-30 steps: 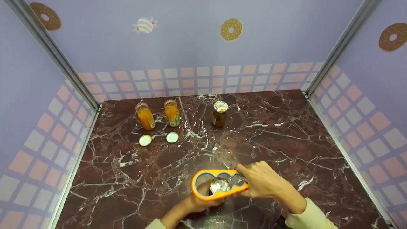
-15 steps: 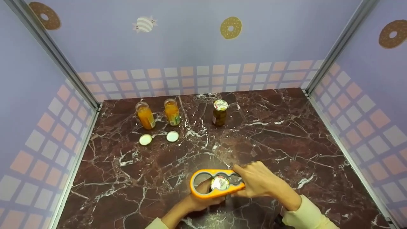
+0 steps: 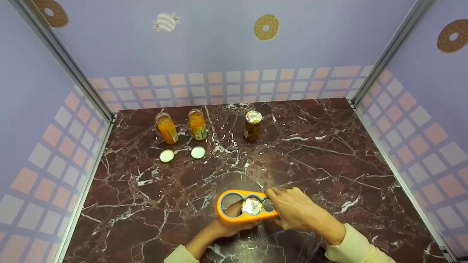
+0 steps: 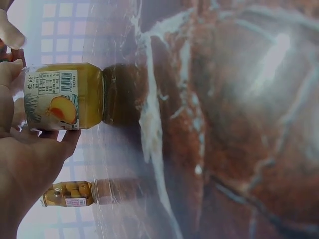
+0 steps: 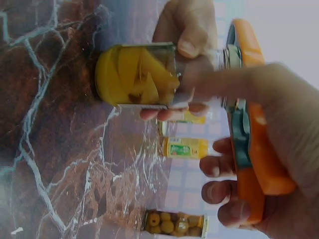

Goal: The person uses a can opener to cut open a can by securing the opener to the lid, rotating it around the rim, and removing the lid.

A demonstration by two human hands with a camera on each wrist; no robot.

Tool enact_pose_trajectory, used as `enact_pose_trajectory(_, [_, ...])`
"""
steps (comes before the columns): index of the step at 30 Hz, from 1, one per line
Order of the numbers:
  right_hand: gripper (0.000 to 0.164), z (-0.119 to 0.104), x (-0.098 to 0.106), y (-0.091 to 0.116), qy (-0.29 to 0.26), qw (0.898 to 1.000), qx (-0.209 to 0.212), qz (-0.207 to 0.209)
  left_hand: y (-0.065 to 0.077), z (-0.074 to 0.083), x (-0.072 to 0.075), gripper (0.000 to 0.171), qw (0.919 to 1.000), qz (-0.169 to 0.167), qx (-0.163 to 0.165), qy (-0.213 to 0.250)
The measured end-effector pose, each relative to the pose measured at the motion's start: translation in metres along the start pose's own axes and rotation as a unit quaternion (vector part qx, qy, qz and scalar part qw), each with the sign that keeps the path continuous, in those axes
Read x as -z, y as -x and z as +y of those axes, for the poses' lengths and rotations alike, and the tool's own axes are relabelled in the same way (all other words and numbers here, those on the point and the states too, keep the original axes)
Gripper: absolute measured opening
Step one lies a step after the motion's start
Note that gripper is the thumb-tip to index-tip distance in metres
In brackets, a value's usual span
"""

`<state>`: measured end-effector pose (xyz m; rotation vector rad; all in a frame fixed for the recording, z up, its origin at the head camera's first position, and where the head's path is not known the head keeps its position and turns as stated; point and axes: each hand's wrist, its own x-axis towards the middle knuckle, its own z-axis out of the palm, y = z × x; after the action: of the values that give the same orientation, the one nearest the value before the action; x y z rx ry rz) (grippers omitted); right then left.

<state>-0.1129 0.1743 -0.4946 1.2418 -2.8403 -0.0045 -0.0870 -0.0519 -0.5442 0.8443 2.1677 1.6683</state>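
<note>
My left hand grips the glass body of a jar of yellow fruit pieces, whose label shows a peach in the left wrist view. The jar stands upright on the marble-patterned table. Over its shiny lid lies an orange jar opener with a grey scalloped inside edge. The lid sits in the middle hollow between its two arms. My right hand holds the opener by its handle ends, fingers curled round them in the right wrist view, with one finger stretched across below the lid.
Two lidless jars of orange fruit, a left one and a right one, stand at the back left. Their lids, one left and one right, lie before them. A lidded olive jar stands back centre. Patterned walls enclose the table.
The right hand and the jar opener have shifted a little to the left, so the lid now sits in the opener's hollow. The left hand keeps its grip; the head view has tilted slightly.
</note>
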Motion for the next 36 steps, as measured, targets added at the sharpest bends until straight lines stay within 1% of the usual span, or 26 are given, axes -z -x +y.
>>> enact_pose_trajectory(1, [0.063, -0.001, 0.0, 0.0, 0.004, 1.0, 0.002, -0.001, 0.0, 0.0, 0.0, 0.058, 1.0, 0.0, 0.003, 0.002])
enact_pose_trajectory(2, [0.064, -0.002, 0.001, 0.0, 0.008, 1.0, 0.005, -0.001, 0.0, 0.001, 0.0, 0.058, 0.9999, 0.001, 0.003, -0.011])
enact_pose_trajectory(5, [0.073, -0.005, 0.002, 0.002, 0.019, 1.0, 0.01, -0.007, 0.0, 0.001, 0.0, 0.059, 0.9999, -0.005, 0.007, -0.013])
enact_pose_trajectory(6, [0.077, -0.006, 0.003, 0.002, 0.021, 1.0, 0.011, -0.011, 0.0, 0.0, 0.001, 0.06, 0.9998, -0.004, 0.007, -0.02])
enact_pose_trajectory(9, [0.09, -0.009, 0.004, 0.003, 0.029, 0.999, 0.011, -0.018, 0.0, -0.008, 0.0, 0.061, 0.9993, -0.004, 0.002, -0.037])
enact_pose_trajectory(10, [0.093, -0.009, 0.005, 0.003, 0.032, 0.999, 0.011, -0.019, -0.001, -0.012, 0.0, 0.061, 0.9993, -0.004, 0.001, -0.038])
enact_pose_trajectory(11, [0.096, -0.01, 0.005, 0.004, 0.036, 0.999, 0.011, -0.02, -0.002, -0.015, 0.0, 0.061, 0.9995, -0.006, 0.002, -0.029])
enact_pose_trajectory(12, [0.098, -0.011, 0.006, 0.004, 0.039, 0.999, 0.012, -0.021, -0.002, -0.019, 0.0, 0.061, 0.9992, -0.005, -0.003, -0.04])
enact_pose_trajectory(14, [0.101, -0.012, 0.008, 0.005, 0.044, 0.999, 0.011, -0.029, -0.004, -0.026, -0.001, 0.061, 0.9997, -0.009, -0.002, -0.024])
enact_pose_trajectory(16, [0.104, -0.013, 0.01, 0.005, 0.048, 0.998, 0.006, -0.047, -0.004, -0.028, -0.002, 0.062, 0.9999, -0.014, 0.005, 0.0])
enact_pose_trajectory(19, [0.104, -0.016, 0.014, 0.005, 0.053, 0.996, -0.005, -0.067, -0.003, -0.028, -0.002, 0.063, 0.9996, -0.011, 0.004, -0.026])
enact_pose_trajectory(20, [0.104, -0.017, 0.015, 0.004, 0.056, 0.996, -0.01, -0.068, -0.002, -0.027, -0.002, 0.063, 0.9989, -0.007, 0.004, -0.047])
enact_pose_trajectory(22, [0.102, -0.02, 0.016, 0.003, 0.065, 0.996, -0.02, -0.066, -0.001, -0.026, -0.003, 0.063, 0.9981, -0.006, 0.008, -0.06])
enact_pose_trajectory(24, [0.103, -0.023, 0.016, 0.003, 0.074, 0.995, -0.029, -0.059, -0.001, -0.026, -0.003, 0.063, 0.9993, -0.017, 0.018, -0.027])
enact_pose_trajectory(25, [0.104, -0.024, 0.016, 0.003, 0.082, 0.995, -0.032, -0.054, -0.001, -0.026, -0.002, 0.063, 0.9992, -0.02, 0.014, -0.03])
enact_pose_trajectory(26, [0.102, -0.025, 0.016, 0.003, 0.093, 0.994, -0.034, -0.049, -0.002, -0.026, -0.003, 0.064, 0.9995, -0.026, 0.017, -0.012])
enact_pose_trajectory(27, [0.101, -0.026, 0.016, 0.003, 0.105, 0.993, -0.034, -0.045, -0.002, -0.026, -0.002, 0.064, 0.9994, -0.031, 0.016, -0.004])
enact_pose_trajectory(28, [0.1, -0.027, 0.016, 0.004, 0.118, 0.992, -0.034, -0.04, -0.003, -0.026, -0.002, 0.064, 0.9993, -0.035, 0.014, -0.001])
enact_pose_trajectory(29, [0.097, -0.028, 0.016, 0.004, 0.133, 0.99, -0.03, -0.034, -0.003, -0.026, -0.002, 0.065, 0.9993, -0.035, 0.008, -0.007])
enact_pose_trajectory(30, [0.093, -0.028, 0.016, 0.004, 0.148, 0.988, -0.028, -0.026, -0.003, -0.026, -0.002, 0.066, 0.999, -0.034, 0.0, -0.028])
enact_pose_trajectory(31, [0.089, -0.029, 0.017, 0.004, 0.163, 0.986, -0.026, -0.02, -0.003, -0.026, -0.002, 0.066, 0.999, -0.03, -0.003, -0.033])
enact_pose_trajectory(33, [0.084, -0.03, 0.017, 0.004, 0.185, 0.982, -0.027, -0.015, -0.003, -0.027, -0.002, 0.066, 0.9992, -0.028, 0.001, -0.028])
enact_pose_trajectory(35, [0.085, -0.032, 0.018, 0.003, 0.195, 0.98, -0.033, -0.021, -0.003, -0.028, -0.003, 0.067, 0.9996, -0.023, 0.007, -0.012])
enact_pose_trajectory(36, [0.087, -0.032, 0.019, 0.003, 0.196, 0.979, -0.039, -0.027, -0.004, -0.028, -0.003, 0.066, 0.9996, -0.026, 0.011, 0.006])
